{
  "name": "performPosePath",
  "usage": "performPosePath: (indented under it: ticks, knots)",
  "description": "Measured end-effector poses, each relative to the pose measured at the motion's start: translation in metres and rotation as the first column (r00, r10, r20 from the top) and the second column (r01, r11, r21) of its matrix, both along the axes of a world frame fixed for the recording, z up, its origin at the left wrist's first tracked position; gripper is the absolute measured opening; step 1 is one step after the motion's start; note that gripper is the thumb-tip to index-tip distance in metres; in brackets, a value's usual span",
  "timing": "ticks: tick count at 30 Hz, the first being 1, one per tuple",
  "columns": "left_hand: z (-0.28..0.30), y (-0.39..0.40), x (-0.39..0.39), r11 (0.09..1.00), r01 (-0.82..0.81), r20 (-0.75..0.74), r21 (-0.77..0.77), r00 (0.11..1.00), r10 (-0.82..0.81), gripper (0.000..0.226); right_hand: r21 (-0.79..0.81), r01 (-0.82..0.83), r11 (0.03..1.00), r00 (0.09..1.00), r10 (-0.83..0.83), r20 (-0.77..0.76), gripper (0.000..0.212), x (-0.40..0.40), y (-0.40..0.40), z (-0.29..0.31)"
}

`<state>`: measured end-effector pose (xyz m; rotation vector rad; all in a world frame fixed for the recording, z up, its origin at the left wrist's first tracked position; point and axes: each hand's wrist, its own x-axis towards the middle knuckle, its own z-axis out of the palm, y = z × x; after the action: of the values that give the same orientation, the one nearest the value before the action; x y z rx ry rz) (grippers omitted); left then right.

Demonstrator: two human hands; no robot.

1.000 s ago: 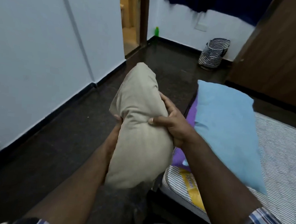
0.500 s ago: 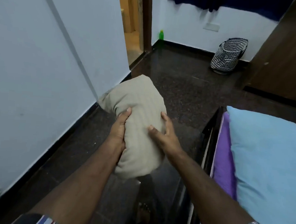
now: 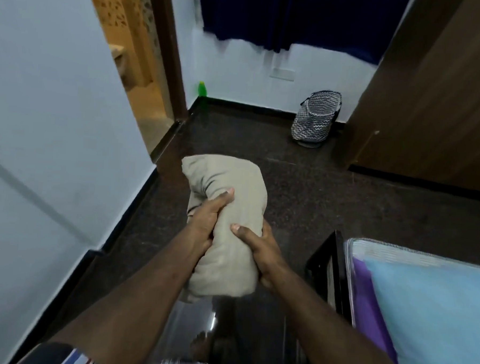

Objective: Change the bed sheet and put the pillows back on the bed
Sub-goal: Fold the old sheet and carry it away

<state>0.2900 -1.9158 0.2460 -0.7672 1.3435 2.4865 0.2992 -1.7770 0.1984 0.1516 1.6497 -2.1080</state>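
A beige pillow (image 3: 233, 209) is squeezed between both hands in front of me, over the dark floor. My left hand (image 3: 206, 221) grips its left side with the thumb pressed into the cloth. My right hand (image 3: 260, 252) grips its right side near the lower end. At the lower right lies a light blue pillow (image 3: 432, 314) on a purple sheet (image 3: 366, 297) over the striped mattress (image 3: 413, 250) of the bed.
The black bed frame (image 3: 326, 258) stands just right of my hands. A patterned basket (image 3: 316, 116) sits by the far wall, next to a brown wardrobe (image 3: 437, 103). An open doorway (image 3: 136, 65) and a green bottle (image 3: 202, 89) are at the far left. Pale wall on the left.
I have turned left, away from the bed, so the bed and blue pillow slid to the right edge. Both hands have regripped the beige pillow and squeeze it tighter.
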Motion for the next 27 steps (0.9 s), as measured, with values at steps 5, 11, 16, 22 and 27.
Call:
performPosePath:
  ticks: [5, 11, 16, 22, 27]
  knots:
    - [-0.011, -0.02, -0.148, 0.993, 0.097, 0.004, -0.071, 0.995, -0.097, 0.045, -0.03, 0.116, 0.993, 0.993, -0.115, 0.034, 0.079, -0.123, -0.018, 0.003]
    - [-0.044, -0.018, -0.335, 0.976, 0.206, 0.026, -0.071, 0.979, -0.205, 0.076, -0.084, 0.22, 0.972, 0.973, -0.213, 0.085, 0.08, -0.288, -0.016, -0.02]
    - [-0.049, 0.0, -0.499, 0.965, 0.252, 0.048, -0.066, 0.967, -0.249, 0.069, -0.069, 0.268, 0.961, 0.961, -0.261, 0.091, 0.084, -0.449, 0.001, -0.027]
    - [-0.038, 0.023, -0.684, 0.956, 0.29, 0.044, -0.032, 0.956, -0.289, 0.06, -0.011, 0.36, 0.933, 0.931, -0.359, 0.06, 0.089, -0.617, 0.025, -0.001]
    - [-0.058, 0.044, -0.844, 0.921, 0.389, 0.052, -0.016, 0.92, -0.388, 0.065, 0.04, 0.47, 0.882, 0.88, -0.472, 0.063, 0.082, -0.759, 0.035, -0.018]
